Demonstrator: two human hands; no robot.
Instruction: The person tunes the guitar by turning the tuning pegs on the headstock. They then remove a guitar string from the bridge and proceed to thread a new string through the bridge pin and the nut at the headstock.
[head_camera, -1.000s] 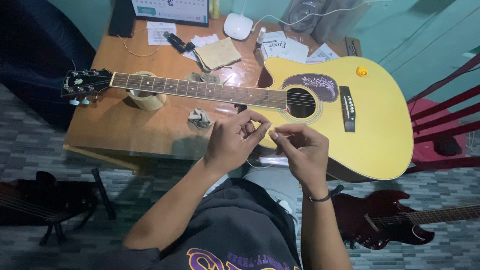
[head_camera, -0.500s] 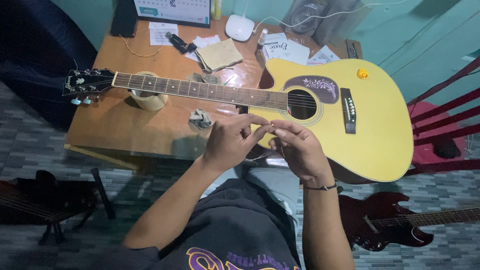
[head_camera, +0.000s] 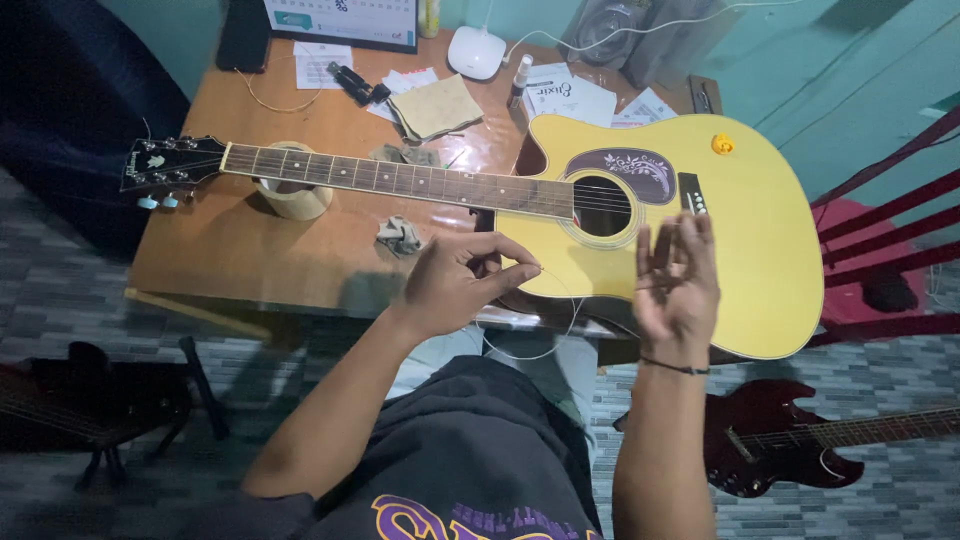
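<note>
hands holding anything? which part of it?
Left hand pinches a thin guitar string near one end; it loops down between the hands. Right hand is raised and appears to hold its other part, though the grip is unclear.

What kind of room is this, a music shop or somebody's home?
Probably a small home workspace for guitar upkeep, not a shop. A yellow acoustic guitar lies across a cluttered wooden desk, a dark red electric guitar lies on the tiled floor, and the left hand pinches a thin string.
</note>
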